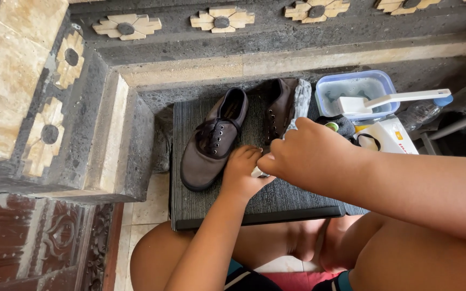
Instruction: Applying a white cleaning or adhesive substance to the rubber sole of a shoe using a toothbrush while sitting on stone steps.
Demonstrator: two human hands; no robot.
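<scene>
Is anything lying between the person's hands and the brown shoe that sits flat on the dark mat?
Nothing visible does. The left hand rests right beside the flat shoe, with only bare mat between. The right hand meets the left over a small white thing.

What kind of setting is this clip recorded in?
Probably a home porch or doorstep: carved dark stone wall, tiled floor, and a shoe-washing setup of brown shoes, soapy tub and brush.

— What sits between the hands?
— A small white object (257, 172), mostly hidden, near the dark mat's (276, 202) front edge.
— And the brown laced shoe (211, 143)?
— Upright, sole down, along the mat's left edge.
</scene>
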